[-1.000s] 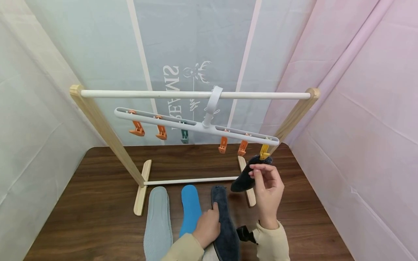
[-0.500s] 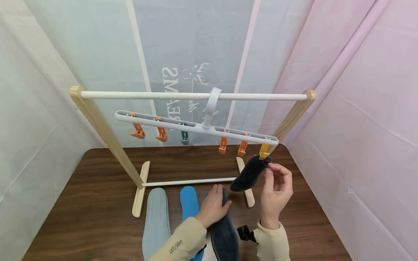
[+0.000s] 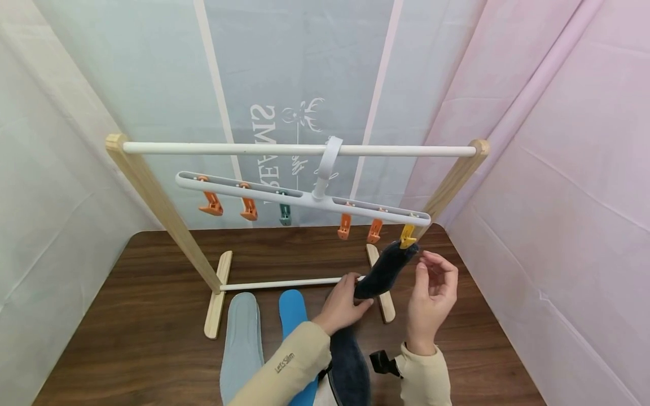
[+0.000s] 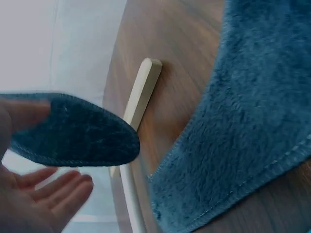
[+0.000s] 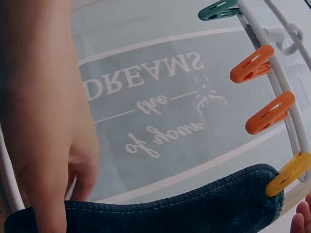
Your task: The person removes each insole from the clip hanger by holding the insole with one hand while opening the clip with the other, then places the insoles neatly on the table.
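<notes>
A dark fleecy insole hangs tilted from the yellow clip at the right end of the white hanger. My left hand is at its lower tip; in the left wrist view the thumb overlaps the insole while the other fingers stay loosely spread beside it. Just right of the clipped end, my right hand has thumb and fingers bent loosely with nothing between them. A second dark insole lies on the table, partly hidden under my left hand and sleeve.
A grey-blue insole and a bright blue insole lie left of my left sleeve. Orange clips and a green clip hang from the hanger. The rack's wooden legs and lower bar stand behind.
My left hand has moved from the dark insole on the table up and right to the hanging insole's tip. My right hand has drawn back to the right of the hanging insole.
</notes>
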### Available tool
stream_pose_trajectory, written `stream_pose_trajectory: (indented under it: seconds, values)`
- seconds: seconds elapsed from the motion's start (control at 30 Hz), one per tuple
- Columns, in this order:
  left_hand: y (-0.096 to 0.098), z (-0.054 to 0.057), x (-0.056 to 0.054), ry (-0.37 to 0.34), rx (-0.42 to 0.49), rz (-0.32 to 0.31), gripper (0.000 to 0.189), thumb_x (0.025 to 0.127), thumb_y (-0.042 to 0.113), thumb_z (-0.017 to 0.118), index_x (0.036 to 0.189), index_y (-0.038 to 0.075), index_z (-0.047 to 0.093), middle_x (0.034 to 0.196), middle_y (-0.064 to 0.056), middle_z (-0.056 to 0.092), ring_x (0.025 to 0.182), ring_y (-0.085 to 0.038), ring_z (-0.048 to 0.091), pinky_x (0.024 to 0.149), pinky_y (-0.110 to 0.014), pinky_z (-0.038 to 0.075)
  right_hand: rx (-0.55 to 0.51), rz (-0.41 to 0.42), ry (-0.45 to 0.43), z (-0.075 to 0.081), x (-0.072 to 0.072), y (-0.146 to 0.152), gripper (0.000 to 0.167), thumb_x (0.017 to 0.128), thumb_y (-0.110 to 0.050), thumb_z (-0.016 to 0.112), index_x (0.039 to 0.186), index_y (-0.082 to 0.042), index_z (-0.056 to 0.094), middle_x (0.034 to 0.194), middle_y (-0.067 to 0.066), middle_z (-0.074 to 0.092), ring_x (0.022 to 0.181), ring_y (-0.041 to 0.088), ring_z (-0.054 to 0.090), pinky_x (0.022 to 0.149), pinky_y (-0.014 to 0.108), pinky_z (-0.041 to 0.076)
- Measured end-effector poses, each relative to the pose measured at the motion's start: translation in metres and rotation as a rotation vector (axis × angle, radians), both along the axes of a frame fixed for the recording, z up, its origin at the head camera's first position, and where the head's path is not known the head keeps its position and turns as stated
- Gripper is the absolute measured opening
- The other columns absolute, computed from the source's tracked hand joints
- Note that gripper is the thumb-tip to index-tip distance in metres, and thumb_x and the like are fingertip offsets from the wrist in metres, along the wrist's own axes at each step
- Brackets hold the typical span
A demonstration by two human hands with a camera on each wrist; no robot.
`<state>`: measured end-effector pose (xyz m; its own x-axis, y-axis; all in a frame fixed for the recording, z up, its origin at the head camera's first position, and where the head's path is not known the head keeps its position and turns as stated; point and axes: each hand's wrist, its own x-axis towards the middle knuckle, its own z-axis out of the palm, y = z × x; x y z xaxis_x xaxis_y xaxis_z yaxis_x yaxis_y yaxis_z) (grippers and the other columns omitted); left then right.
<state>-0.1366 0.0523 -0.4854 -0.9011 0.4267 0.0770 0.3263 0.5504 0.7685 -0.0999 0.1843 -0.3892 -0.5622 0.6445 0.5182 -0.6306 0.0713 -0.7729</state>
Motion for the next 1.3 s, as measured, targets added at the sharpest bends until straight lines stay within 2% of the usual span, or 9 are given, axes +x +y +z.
stream_pose_trajectory:
  seconds: [0.13, 0.23, 0.37, 0.47, 0.6, 0.73, 0.87, 1.07, 1.3]
  values:
    - [0.004, -0.004, -0.006, -0.032, 0.025, -0.049, 0.064, 0.091, 0.031, 0.066, 0.141, 0.003, 0.038, 0.134, -0.015, 0.051, 0.12, -0.029, 0.054, 0.095, -0.034, 0.047, -0.006, -0.004, -0.012, -0.002, 0.0, 0.001, 0.014, 0.09, 0.009, 0.055, 0.104, 0.009, 0.057, 0.103, 0.005, 0.063, 0.094, 0.017, 0.058, 0.085, 0.021, 0.048]
    - [0.007, -0.005, -0.008, -0.033, 0.064, -0.056, 0.057, 0.093, 0.026, 0.065, 0.14, 0.006, 0.039, 0.133, -0.014, 0.053, 0.119, -0.028, 0.056, 0.089, -0.03, 0.05, 0.001, -0.003, -0.018, -0.004, -0.001, 0.002, 0.016, 0.09, 0.009, 0.054, 0.106, 0.009, 0.057, 0.106, 0.006, 0.063, 0.096, 0.018, 0.058, 0.086, 0.022, 0.046]
    - [0.009, -0.005, -0.01, -0.031, 0.145, -0.046, 0.048, 0.094, 0.021, 0.062, 0.137, 0.009, 0.043, 0.127, -0.013, 0.057, 0.109, -0.026, 0.06, 0.08, -0.027, 0.051, 0.038, -0.008, -0.052, -0.005, -0.001, 0.004, 0.02, 0.091, 0.008, 0.054, 0.111, 0.009, 0.056, 0.113, 0.009, 0.063, 0.103, 0.02, 0.058, 0.091, 0.023, 0.044]
    - [0.01, -0.003, -0.011, -0.016, 0.188, -0.031, 0.045, 0.094, 0.02, 0.062, 0.135, 0.01, 0.045, 0.124, -0.011, 0.059, 0.108, -0.025, 0.059, 0.084, -0.03, 0.05, 0.07, -0.009, -0.076, -0.006, -0.001, 0.004, 0.023, 0.092, 0.007, 0.053, 0.114, 0.008, 0.057, 0.118, 0.011, 0.063, 0.109, 0.021, 0.058, 0.096, 0.024, 0.043]
    - [0.013, 0.0, -0.013, 0.009, 0.198, -0.018, 0.04, 0.095, 0.017, 0.062, 0.132, 0.009, 0.049, 0.122, -0.01, 0.06, 0.112, -0.025, 0.058, 0.091, -0.033, 0.049, 0.094, 0.005, -0.083, -0.006, 0.0, 0.005, 0.026, 0.092, 0.007, 0.054, 0.118, 0.007, 0.057, 0.12, 0.012, 0.062, 0.112, 0.02, 0.058, 0.099, 0.025, 0.043]
    - [0.018, 0.002, -0.014, 0.028, 0.214, -0.013, 0.034, 0.093, 0.011, 0.062, 0.126, 0.009, 0.052, 0.114, -0.009, 0.062, 0.105, -0.023, 0.061, 0.087, -0.029, 0.05, 0.111, 0.046, -0.091, -0.002, 0.001, 0.008, 0.03, 0.093, 0.005, 0.055, 0.122, 0.009, 0.055, 0.124, 0.013, 0.06, 0.117, 0.022, 0.055, 0.101, 0.023, 0.042]
    - [0.017, 0.005, -0.012, 0.06, 0.204, -0.021, 0.028, 0.092, 0.007, 0.062, 0.12, 0.008, 0.056, 0.108, -0.008, 0.063, 0.098, -0.021, 0.061, 0.083, -0.027, 0.051, 0.151, 0.09, -0.114, 0.002, 0.0, 0.011, 0.034, 0.093, 0.003, 0.057, 0.126, 0.009, 0.053, 0.127, 0.013, 0.058, 0.12, 0.022, 0.053, 0.101, 0.022, 0.042]
    - [0.009, 0.006, -0.006, 0.119, 0.127, -0.062, 0.019, 0.093, 0.009, 0.061, 0.112, 0.006, 0.061, 0.105, -0.009, 0.063, 0.094, -0.021, 0.061, 0.079, -0.028, 0.051, 0.182, 0.168, -0.18, 0.006, -0.005, 0.015, 0.035, 0.093, -0.003, 0.059, 0.127, 0.002, 0.056, 0.126, 0.005, 0.061, 0.119, 0.016, 0.054, 0.099, 0.021, 0.043]
    - [0.005, 0.008, -0.001, 0.129, 0.087, -0.094, 0.019, 0.096, 0.015, 0.059, 0.114, 0.009, 0.062, 0.106, -0.006, 0.066, 0.093, -0.017, 0.064, 0.077, -0.026, 0.052, 0.148, 0.274, -0.155, 0.006, -0.008, 0.018, 0.034, 0.094, -0.002, 0.057, 0.127, 0.005, 0.055, 0.124, 0.004, 0.061, 0.116, 0.017, 0.055, 0.096, 0.019, 0.045]
